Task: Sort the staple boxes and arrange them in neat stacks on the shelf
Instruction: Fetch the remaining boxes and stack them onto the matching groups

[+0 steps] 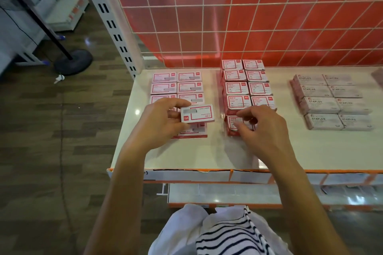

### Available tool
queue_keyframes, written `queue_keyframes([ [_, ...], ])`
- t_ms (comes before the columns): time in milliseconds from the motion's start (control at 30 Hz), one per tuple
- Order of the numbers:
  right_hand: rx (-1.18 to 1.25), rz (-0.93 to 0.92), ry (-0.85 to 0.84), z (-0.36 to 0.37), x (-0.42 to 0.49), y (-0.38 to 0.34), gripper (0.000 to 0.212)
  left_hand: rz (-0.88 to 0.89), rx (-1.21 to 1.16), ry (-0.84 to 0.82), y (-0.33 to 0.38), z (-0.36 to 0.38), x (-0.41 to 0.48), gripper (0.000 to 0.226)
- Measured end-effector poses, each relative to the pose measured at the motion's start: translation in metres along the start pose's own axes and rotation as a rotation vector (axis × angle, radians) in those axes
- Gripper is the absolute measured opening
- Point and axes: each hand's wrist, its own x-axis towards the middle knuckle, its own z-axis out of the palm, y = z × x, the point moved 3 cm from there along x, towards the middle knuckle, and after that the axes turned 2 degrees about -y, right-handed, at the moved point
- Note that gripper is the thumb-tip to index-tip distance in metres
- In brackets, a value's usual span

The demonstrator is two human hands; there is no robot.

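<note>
My left hand (163, 120) holds a white and red staple box (197, 113) by its left end, just above the front of the left group of flat boxes (177, 87). The held box's print is turned upside down to me. My right hand (257, 124) hovers with curled fingers over the front box (233, 125) of the middle group of taller red and white stacks (246, 87); I cannot tell whether it touches that box. A third group, pale boxes marked STAPLES (331, 101), lies to the right on the white shelf (207, 155).
A white wire grid over an orange panel (248, 16) backs the shelf. A slotted upright post (112, 20) stands at the shelf's left rear corner. A lower shelf (228, 194) juts out below the front edge. A fan stand base (73, 61) sits on the floor at left.
</note>
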Motion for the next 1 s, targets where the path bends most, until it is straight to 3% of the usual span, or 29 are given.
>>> queue_keyframes([
  [67, 0.166, -0.022, -0.072, 0.003, -0.001, -0.018, 0.016, 0.004, -0.087, 0.065, 0.000, 0.000, 0.000, 0.044],
  [167, 0.387, -0.031, -0.164, 0.018, -0.001, -0.044, 0.029, 0.037, -0.168, 0.180, 0.002, -0.001, 0.002, 0.045],
  [300, 0.603, -0.043, -0.139, 0.035, 0.002, -0.068, 0.043, 0.094, -0.285, 0.287, 0.006, -0.003, 0.002, 0.046],
  [433, 0.727, -0.048, -0.100, 0.045, 0.007, -0.081, 0.044, 0.144, -0.305, 0.289, 0.010, 0.002, 0.000, 0.042],
  [600, 0.572, -0.048, -0.026, 0.052, 0.017, -0.074, 0.051, 0.171, -0.239, 0.145, 0.005, 0.000, -0.001, 0.035],
  [733, 0.286, -0.143, -0.034, 0.051, 0.020, -0.072, 0.055, 0.184, -0.158, 0.090, -0.005, -0.010, 0.001, 0.021],
  [900, 0.037, -0.244, -0.168, 0.044, 0.019, -0.066, 0.052, 0.159, 0.077, 0.115, -0.019, -0.020, -0.001, 0.015],
  [1000, -0.085, -0.270, -0.275, 0.039, 0.016, -0.058, 0.050, 0.111, 0.061, 0.164, -0.029, -0.024, -0.004, 0.009],
])
